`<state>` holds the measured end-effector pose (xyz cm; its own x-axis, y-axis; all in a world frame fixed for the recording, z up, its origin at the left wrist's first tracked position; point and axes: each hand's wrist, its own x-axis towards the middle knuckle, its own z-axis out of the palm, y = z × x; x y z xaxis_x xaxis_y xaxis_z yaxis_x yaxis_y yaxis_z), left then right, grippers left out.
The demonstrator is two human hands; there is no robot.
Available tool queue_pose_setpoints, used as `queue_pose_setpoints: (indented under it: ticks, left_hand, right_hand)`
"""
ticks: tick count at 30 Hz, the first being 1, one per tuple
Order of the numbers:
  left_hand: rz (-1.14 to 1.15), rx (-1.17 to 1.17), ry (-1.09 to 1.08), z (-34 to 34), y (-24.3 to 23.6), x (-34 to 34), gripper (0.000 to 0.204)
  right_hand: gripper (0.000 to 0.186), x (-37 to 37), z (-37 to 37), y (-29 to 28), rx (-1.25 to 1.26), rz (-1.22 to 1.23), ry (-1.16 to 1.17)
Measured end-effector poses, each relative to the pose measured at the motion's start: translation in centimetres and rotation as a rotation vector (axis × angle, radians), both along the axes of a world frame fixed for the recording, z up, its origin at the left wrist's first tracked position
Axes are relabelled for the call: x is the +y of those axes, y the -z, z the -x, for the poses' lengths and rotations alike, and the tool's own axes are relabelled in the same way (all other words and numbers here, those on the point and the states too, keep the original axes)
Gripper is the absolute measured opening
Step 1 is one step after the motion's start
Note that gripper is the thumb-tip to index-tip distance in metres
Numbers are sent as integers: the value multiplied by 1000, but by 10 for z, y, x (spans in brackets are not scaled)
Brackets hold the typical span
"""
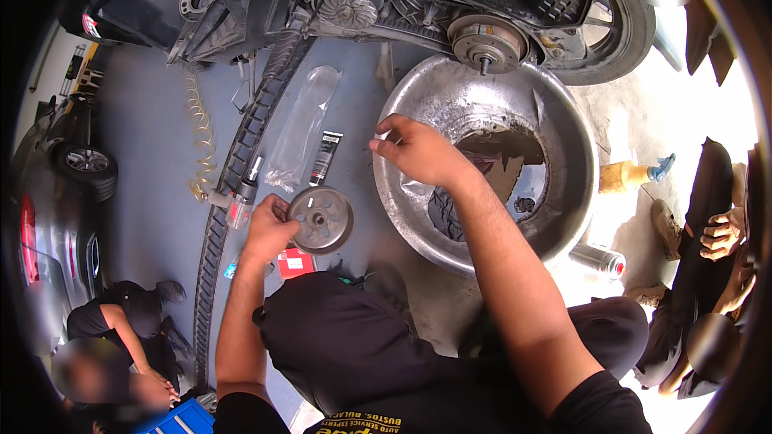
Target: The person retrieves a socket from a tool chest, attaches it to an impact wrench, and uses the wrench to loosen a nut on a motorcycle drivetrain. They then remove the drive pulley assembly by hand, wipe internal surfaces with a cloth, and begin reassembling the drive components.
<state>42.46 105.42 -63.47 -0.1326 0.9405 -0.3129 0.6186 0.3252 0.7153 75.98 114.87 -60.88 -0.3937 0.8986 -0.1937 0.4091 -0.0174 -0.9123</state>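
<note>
On the floor by the scooter: left hand (269, 229) fingers clamp the round metal drum (322, 219) at its rim, steadying it. Right hand (414, 149) fingers pinch something small over the steel basin (563, 161), likely catching drips.

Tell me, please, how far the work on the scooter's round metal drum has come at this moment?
Done: the scooter's side cover is off, the clutch exposed, and the drive belt lies on the floor. In hand: the left hand grips the round metal drum; the right hand is over the rim of the metal basin. Left: the drum is not yet back on the clutch.
</note>
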Motion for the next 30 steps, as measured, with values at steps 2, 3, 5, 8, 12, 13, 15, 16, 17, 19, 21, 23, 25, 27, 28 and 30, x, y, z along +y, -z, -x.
queue_pose_setpoints:
  ticks: [2,3,5,8,12,13,15,16,17,19,21,23,25,27,28,30]
  left_hand:
    - [-47,35,116,-23,-76,28,24]
    - [-22,77,193,-44,-113,43,27]
    - [-19,61,314,-79,-162,67,29]
    - [22,23,545,-129,-168,113,32]
    - [17,165,671,-197,-123,168,32]
    - [12,161,692,-211,-109,176,32]
    - [98,-90,536,-235,-76,186,39]
    - [103,-100,548,-244,-53,188,39]
    - [-47,-133,453,-250,-30,188,41]
    - [-196,-166,349,-247,-1,193,43]
    - [42,-8,306,-232,16,199,46]
    - [228,-17,385,-249,7,189,45]
    - [302,4,574,-248,-1,181,44]
    - [349,39,589,-253,-12,178,42]
    - [320,119,611,-244,-14,180,41]
    - [291,194,646,-240,-15,179,41]
  right_hand:
    - [58,0,-3,22,302,246,26]
    - [64,1,-6,30,593,486,43]
    - [76,-4,10,26,785,609,-3]
    - [75,-3,18,13,1397,963,-64]
    - [59,5,-34,49,1581,885,39]
    - [59,3,-46,54,1586,866,55]
    - [56,-3,-68,69,1642,791,246]
    - [55,-7,-80,77,1636,785,348]
    - [57,-10,-89,90,1636,769,430]
    - [60,-25,-99,98,1705,706,502]
    - [71,-36,-102,94,1775,633,370]
    - [76,-40,-118,100,1848,546,377]
    - [76,-30,-120,96,1850,522,426]
    - [77,-13,-121,87,1829,455,489]
    - [78,-2,-112,79,1805,428,533]
    - [80,19,-98,65,1731,346,668]
